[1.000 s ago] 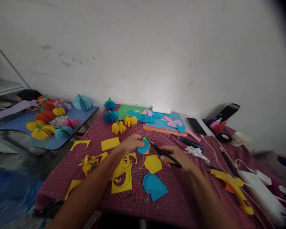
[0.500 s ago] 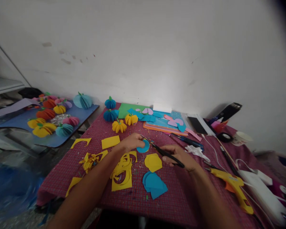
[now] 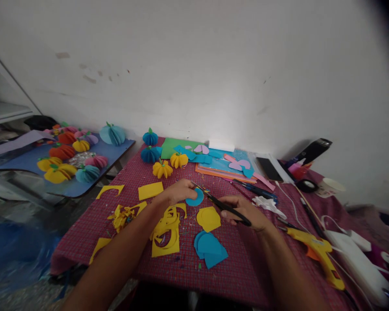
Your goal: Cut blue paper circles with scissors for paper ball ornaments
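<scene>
My left hand (image 3: 181, 191) has its fingers closed at the edge of a blue paper circle (image 3: 196, 198). My right hand (image 3: 241, 211) grips a slim black tool (image 3: 225, 207) with a thin metal tip; its exact kind is unclear. The tip reaches over the circle's upper edge, close to my left fingertips. Below lie a pile of yellow paper circles (image 3: 208, 219) and a pile of blue paper pieces (image 3: 210, 248). Yellow paper offcuts (image 3: 166, 244) with round holes lie beside my left forearm.
Yellow and blue paper pumpkins (image 3: 162, 169) stand at the back, near coloured paper sheets (image 3: 225, 171). To the right are a phone (image 3: 269, 169), a yellow glue gun (image 3: 317, 250), cables and a paper cup (image 3: 330, 185). More paper pumpkins sit on a blue table (image 3: 116, 156) at left.
The camera view has shifted very slightly. Both hands, the blue circle and the black tool keep almost the same positions.
</scene>
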Motion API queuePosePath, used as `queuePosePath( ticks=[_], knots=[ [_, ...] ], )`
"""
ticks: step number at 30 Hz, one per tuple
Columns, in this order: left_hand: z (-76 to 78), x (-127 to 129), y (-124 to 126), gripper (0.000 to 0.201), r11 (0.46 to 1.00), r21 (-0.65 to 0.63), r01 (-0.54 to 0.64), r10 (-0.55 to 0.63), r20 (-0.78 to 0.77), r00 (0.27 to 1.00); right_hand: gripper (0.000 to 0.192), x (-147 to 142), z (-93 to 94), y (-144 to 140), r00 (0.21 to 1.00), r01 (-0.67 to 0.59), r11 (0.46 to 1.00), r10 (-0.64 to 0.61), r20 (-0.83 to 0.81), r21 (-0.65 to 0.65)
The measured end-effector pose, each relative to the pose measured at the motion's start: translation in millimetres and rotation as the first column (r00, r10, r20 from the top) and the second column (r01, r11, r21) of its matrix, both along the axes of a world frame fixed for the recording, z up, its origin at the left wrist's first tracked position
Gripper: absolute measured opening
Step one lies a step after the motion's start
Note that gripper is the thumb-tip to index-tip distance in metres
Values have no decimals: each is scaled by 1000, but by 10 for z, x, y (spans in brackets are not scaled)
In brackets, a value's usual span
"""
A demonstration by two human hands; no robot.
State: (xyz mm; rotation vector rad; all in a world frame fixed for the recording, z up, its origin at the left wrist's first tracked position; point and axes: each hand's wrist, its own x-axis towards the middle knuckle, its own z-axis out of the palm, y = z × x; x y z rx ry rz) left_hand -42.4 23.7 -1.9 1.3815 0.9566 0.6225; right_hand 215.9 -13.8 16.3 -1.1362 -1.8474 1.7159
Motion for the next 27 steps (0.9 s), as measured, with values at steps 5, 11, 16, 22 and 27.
queuePosePath(
  ticks=[5, 11, 16, 22, 27],
  knots=[
    [17, -7, -7, 19, 999, 14, 37, -37, 22, 999, 45, 1, 54, -9, 1000, -20, 1000, 20, 21, 4],
    [80, -3, -33, 18, 998, 12, 58, -58, 26, 998, 39, -12, 136, -23, 997, -47, 999, 45, 63, 27],
    [82, -13, -40, 19, 998, 16, 58, -58, -7, 998, 44, -36, 177, -40, 997, -23, 1000, 22, 80, 9],
    [13, -49, -15, 19, 992, 89, 95, -84, -112, 990, 40, -24, 218, -38, 996, -56, 998, 55, 73, 9],
    [-10, -65, -4, 20, 987, 100, 123, -110, -127, 986, 37, -21, 232, -36, 996, -49, 999, 49, 75, 3]
  ],
)
